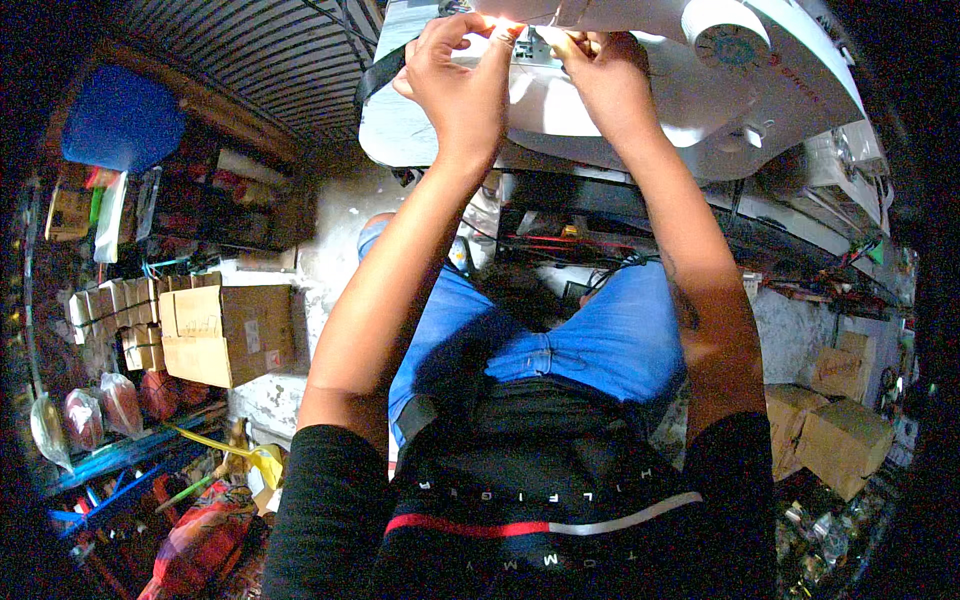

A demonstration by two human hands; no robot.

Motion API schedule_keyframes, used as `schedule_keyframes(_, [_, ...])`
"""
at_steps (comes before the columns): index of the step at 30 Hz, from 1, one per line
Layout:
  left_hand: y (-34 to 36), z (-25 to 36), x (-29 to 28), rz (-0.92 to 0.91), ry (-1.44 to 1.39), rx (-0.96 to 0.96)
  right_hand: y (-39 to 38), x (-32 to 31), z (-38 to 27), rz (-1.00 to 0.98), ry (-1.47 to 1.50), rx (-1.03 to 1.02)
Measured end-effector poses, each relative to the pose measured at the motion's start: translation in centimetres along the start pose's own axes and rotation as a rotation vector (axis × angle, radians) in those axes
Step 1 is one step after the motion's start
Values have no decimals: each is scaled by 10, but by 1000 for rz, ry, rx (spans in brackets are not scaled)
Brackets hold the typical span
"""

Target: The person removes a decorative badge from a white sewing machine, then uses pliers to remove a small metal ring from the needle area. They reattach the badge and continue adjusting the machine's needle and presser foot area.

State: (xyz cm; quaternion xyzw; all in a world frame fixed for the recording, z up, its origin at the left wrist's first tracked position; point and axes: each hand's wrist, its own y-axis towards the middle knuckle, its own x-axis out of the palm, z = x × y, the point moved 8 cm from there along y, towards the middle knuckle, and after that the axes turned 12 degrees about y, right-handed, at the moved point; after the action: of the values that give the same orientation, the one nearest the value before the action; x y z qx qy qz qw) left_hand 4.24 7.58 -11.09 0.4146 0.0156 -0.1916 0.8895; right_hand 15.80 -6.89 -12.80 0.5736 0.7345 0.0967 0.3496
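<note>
Both arms reach up to a white sewing machine (700,130) at the top of the head view. My left hand (455,85) is left of the lit needle area, thumb and forefinger pinched together under the bright lamp. What is in that pinch is lost in the glare. From the other side my right hand (612,80) comes close to the metal presser foot (530,45), its fingers closed in a pinch too; anything between them is too small to name. A black strap (383,76) hangs by the left hand over the machine table's left edge.
A round dial (735,45) is on the machine, right of my right hand. Cardboard boxes stand at the left (225,335) and lower right (845,435). Bagged goods (115,405) line a left shelf. My jeans-clad legs (630,320) are beneath the machine table.
</note>
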Motion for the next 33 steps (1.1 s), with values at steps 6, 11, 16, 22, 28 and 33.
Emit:
schedule_keyframes(6, [-1,-1,-1,-37,-136,-118,-9,0,-16,112,-39,-146])
schedule_keyframes(11, [-1,4,-1,-29,-137,-103,-8,4,-18,136,-183,-253])
schedule_keyframes(16, [-3,2,2,-66,-145,-113,1,16,0,-10,-45,22])
schedule_keyframes(22, [-3,-10,-2,-75,-15,-64,-3,9,-24,-75,-175,-72])
schedule_keyframes(28, [-42,-27,-57,-313,55,-161,-51,-3,-38,-214,380,265])
schedule_keyframes(33, [-73,-21,-103,-410,185,-246,-92,12,-46,-319,851,506])
